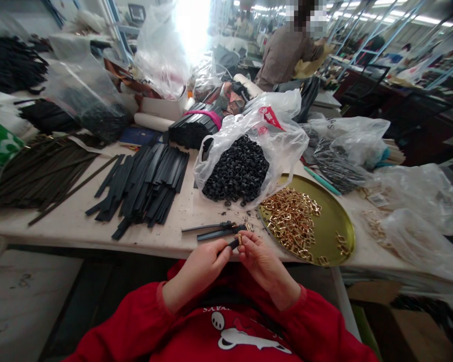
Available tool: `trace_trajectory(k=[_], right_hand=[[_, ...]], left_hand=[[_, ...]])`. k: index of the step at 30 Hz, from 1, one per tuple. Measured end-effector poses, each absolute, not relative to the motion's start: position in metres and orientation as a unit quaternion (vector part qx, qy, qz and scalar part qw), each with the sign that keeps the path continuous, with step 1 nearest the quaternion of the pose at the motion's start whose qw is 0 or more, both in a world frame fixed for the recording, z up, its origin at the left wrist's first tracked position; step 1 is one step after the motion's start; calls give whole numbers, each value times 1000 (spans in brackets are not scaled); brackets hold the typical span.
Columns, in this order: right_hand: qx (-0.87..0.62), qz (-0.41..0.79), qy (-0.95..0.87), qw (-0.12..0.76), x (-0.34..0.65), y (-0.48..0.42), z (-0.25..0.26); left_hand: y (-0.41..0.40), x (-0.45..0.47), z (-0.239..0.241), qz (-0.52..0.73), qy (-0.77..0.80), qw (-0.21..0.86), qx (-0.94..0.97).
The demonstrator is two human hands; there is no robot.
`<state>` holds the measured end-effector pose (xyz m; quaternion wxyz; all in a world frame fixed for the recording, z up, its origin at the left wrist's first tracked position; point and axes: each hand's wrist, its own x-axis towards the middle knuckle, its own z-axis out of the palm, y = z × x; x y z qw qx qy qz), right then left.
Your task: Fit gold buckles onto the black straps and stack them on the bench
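At the table's front edge, my left hand (pixel 208 261) is closed on a black strap (pixel 233 244), whose end points toward my other hand. My right hand (pixel 262 261) pinches a small gold buckle (pixel 239 239) at that strap end. Whether the strap passes through the buckle is too small to tell. Just beyond my fingers lie a few black straps (pixel 216 234), with gold metal at their right ends. To the right stands a round gold tray (pixel 334 221) bearing a heap of gold buckles (pixel 290 221).
A clear plastic bag (pixel 287 133) full of small black loops (pixel 236 171) lies open ahead. Left of it are stacked black straps (pixel 147 181) and brown strips (pixel 49 171). A turquoise tool (pixel 322 180) lies behind the tray. A person (pixel 287 53) works farther back.
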<state>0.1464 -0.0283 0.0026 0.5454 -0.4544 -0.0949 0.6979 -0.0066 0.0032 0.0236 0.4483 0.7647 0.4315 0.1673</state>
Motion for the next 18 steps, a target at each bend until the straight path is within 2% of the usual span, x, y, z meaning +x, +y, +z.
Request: trace_trajectory(k=[3, 8, 11, 14, 18], right_hand=[[-458, 694, -139, 538, 139, -33, 2], [-508, 587, -240, 583, 140, -36, 3], [-516, 578, -225, 591, 144, -35, 5], [-516, 590, -279, 554, 141, -37, 6], [-543, 550, -342, 534, 135, -41, 6]], left_hand=[[3, -4, 24, 173, 412, 435, 782], [1, -2, 23, 158, 424, 447, 772], [-1, -3, 27, 162, 429, 489, 742], [-2, -4, 30, 182, 416, 554, 698], [-1, -6, 22, 203, 415, 604, 649]])
